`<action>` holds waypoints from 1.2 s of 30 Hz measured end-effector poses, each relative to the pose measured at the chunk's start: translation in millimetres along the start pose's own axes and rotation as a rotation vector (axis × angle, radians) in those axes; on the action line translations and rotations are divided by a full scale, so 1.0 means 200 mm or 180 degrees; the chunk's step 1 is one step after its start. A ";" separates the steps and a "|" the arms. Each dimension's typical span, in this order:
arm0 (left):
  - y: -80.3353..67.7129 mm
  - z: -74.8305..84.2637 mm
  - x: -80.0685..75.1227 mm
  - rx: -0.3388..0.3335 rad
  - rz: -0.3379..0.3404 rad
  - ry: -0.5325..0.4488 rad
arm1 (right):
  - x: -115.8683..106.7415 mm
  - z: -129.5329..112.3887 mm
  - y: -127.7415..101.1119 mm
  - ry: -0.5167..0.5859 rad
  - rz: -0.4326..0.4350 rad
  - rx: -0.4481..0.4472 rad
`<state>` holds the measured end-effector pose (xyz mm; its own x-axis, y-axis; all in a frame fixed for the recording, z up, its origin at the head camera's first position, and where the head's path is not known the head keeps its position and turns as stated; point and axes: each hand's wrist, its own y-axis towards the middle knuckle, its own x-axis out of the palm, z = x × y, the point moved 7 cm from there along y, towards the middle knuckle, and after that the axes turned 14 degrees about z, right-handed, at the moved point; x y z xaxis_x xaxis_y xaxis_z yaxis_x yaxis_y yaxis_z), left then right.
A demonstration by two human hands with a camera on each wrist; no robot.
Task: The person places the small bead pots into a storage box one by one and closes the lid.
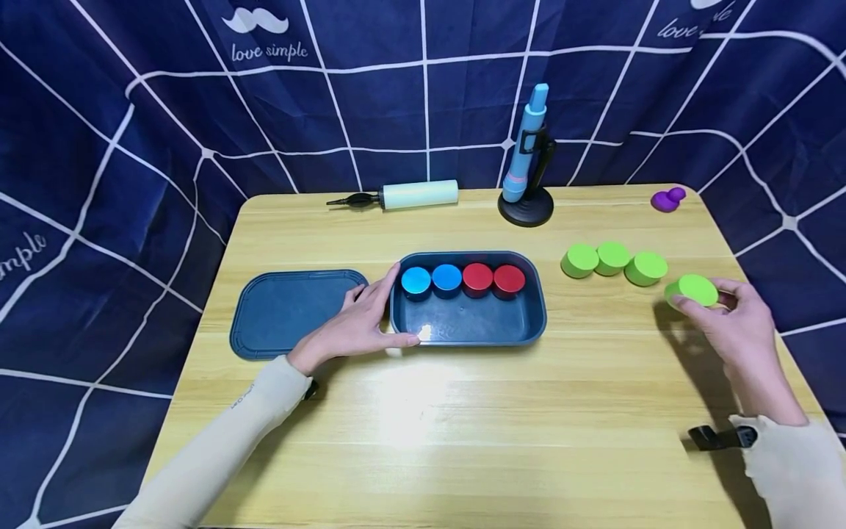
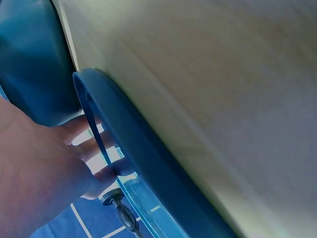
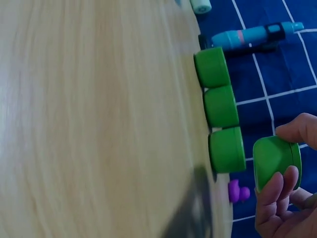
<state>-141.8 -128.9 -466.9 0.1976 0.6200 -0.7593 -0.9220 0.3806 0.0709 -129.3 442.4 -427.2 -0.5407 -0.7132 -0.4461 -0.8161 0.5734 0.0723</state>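
Note:
A dark blue tray [image 1: 537, 323] sits mid-table with two blue discs [image 1: 431, 280] and two red discs [image 1: 493, 278] lined along its far wall. My left hand [image 1: 360, 323] grips the tray's left rim [image 2: 130, 148], thumb along the front edge and fingers over the side. My right hand [image 1: 730, 323] holds a green disc [image 1: 691, 290] lifted off the table, pinched between thumb and fingers [image 3: 275, 191], to the right of a row of three green discs [image 1: 612, 261] [image 3: 221, 106].
The tray's lid [image 1: 291, 312] lies flat left of the tray. At the table's back stand a pale cylinder tool [image 1: 408, 195] and a blue pen in a black stand [image 1: 526, 169]. A purple toy [image 1: 667, 199] lies at the far right corner.

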 end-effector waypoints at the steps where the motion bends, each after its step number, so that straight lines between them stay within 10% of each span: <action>1: 0.00 0.00 0.00 -0.0001 0.0002 -0.0002 | 0.00 -0.01 -0.01 0.0004 -0.0003 -0.0034; 36: 0.01 0.01 0.00 0.0008 -0.0004 -0.0006 | 0.29 -0.39 -0.24 0.0152 -0.0510 -0.0612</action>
<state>-142.5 -127.4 -465.2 0.1993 0.6209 -0.7581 -0.9209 0.3831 0.0716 -138.5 342.2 -387.9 -0.4065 -0.8097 -0.4232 -0.9135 0.3676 0.1743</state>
